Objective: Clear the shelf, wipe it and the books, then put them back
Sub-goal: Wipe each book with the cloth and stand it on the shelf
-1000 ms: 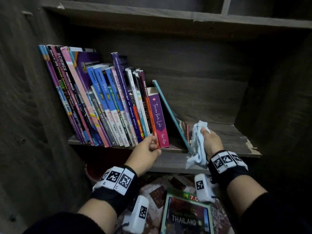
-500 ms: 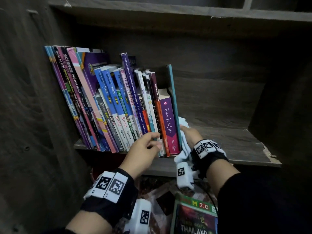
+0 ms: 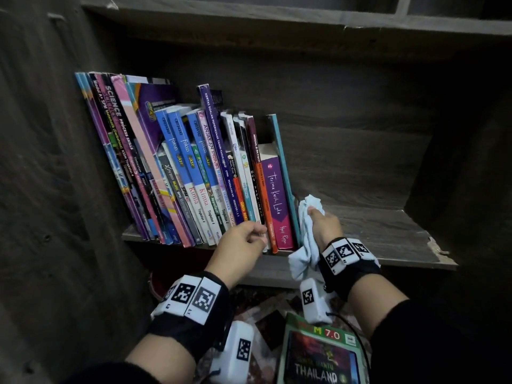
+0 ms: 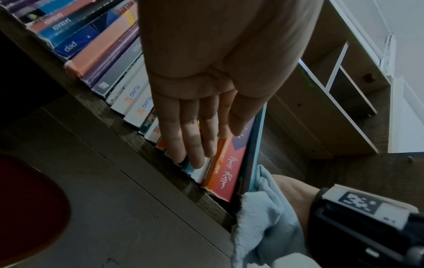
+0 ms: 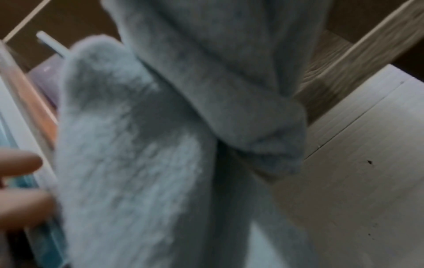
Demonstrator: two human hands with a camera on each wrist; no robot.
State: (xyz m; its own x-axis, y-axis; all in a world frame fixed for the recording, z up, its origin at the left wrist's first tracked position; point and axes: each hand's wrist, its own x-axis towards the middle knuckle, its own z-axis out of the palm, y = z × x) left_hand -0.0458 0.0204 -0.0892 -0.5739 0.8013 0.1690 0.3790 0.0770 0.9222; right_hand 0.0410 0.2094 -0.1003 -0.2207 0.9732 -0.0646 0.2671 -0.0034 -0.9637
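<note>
From the head view: left hand [image 3: 243,242] laid against the lower spines of the books [image 3: 194,173], fingers loosely bent and gripping nothing; right hand [image 3: 325,223] closed round a pale blue cloth [image 3: 303,245] and set against the thin teal book [image 3: 282,167] at the row's right end, which stands nearly upright beside the purple book [image 3: 277,200]. Row leaning left on the shelf [image 3: 388,234], right half of the board bare; one Thailand book [image 3: 318,358] lying below, off the shelf. Probably a put-back step: best done by bracing the spines with the left while easing the teal book flush, base square on the board, cloth kept clear of the gap. From the left wrist view: fingers [image 4: 197,137] straight and flat on white and orange spines, cloth bunched at the teal book's foot, so likely to snag underneath unless lifted. From the right wrist view: cloth [image 5: 149,145] filling the frame, blurred; grip itself hidden, only fingertips [image 5: 20,163] of the other hand at the left edge.
</note>
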